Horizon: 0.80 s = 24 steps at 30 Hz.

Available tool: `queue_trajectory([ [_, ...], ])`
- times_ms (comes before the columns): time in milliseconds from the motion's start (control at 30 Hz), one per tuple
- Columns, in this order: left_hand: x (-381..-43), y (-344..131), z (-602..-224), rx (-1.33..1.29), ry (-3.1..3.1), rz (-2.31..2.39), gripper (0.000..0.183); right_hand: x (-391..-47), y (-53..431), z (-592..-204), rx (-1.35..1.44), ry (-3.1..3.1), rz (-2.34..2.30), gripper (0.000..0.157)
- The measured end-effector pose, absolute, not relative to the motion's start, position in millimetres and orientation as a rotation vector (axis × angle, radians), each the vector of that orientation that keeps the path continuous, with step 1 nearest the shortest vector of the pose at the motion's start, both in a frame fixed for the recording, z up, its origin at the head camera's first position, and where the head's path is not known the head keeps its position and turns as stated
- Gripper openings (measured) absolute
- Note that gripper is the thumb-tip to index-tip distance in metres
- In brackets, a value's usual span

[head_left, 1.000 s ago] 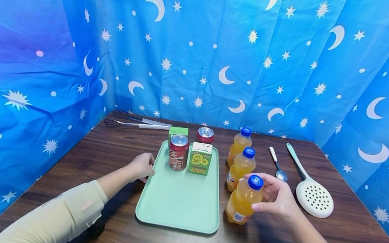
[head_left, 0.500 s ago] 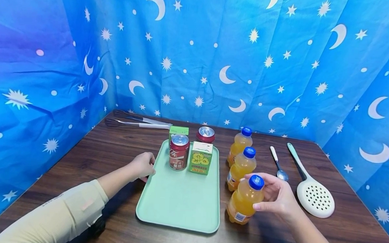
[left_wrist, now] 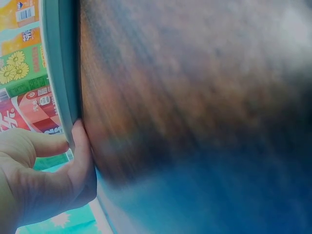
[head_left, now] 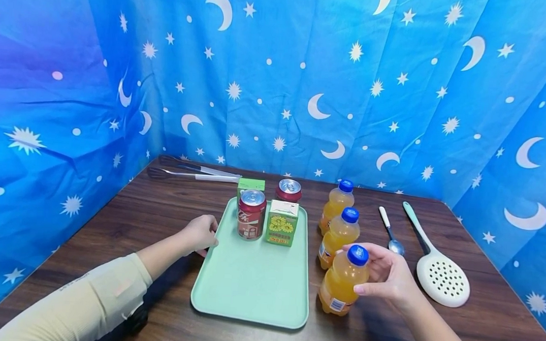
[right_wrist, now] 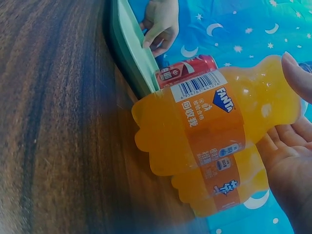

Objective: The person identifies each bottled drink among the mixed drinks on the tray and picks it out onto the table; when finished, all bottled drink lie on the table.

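My left hand (head_left: 200,233) pinches the left rim of the pale green tray (head_left: 254,292); in the left wrist view its thumb lies over the rim and its fingers underneath. My right hand (head_left: 389,277) grips the upper part of an orange Fanta bottle (head_left: 338,290) with a blue cap, just right of the tray. Whether the bottle's base touches the table is unclear. Behind it two more such bottles, a middle one (head_left: 338,239) and a far one (head_left: 335,206), stand in a row. On the tray are a red soda can (head_left: 250,223) and a green drink carton (head_left: 281,229) with yellow flowers.
Behind those, a second red can (head_left: 289,190) and another green carton (head_left: 251,184) are partly hidden. Long tongs (head_left: 213,177) lie at the back left of the wooden table (head_left: 161,206). A spoon (head_left: 394,246) and a white skimmer (head_left: 443,277) lie at the right.
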<state>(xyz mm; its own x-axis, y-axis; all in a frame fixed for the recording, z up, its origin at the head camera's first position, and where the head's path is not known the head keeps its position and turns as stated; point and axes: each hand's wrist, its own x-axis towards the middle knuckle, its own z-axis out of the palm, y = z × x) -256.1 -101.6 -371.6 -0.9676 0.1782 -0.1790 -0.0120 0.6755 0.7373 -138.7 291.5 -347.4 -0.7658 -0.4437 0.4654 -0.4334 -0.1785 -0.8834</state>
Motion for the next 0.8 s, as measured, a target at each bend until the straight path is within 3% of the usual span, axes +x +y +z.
queue_trajectory([
  [233, -256.8, -101.9, -371.0, 0.135, 2.641, 1.183, 0.024, -140.7, 292.6, -347.6, -1.079, 1.955, -2.172, 0.055],
  [600, -258.7, -104.2, -360.7, 0.114, 2.647, 1.137, 0.03, -144.1, 300.6, -347.7, -1.37, 2.052, -2.011, 0.059],
  [800, -261.5, -116.1, -336.7, 0.191, 2.827, 1.202, 0.036, -135.7, 308.1, -337.6, -1.25, 2.352, -1.955, 0.04],
])
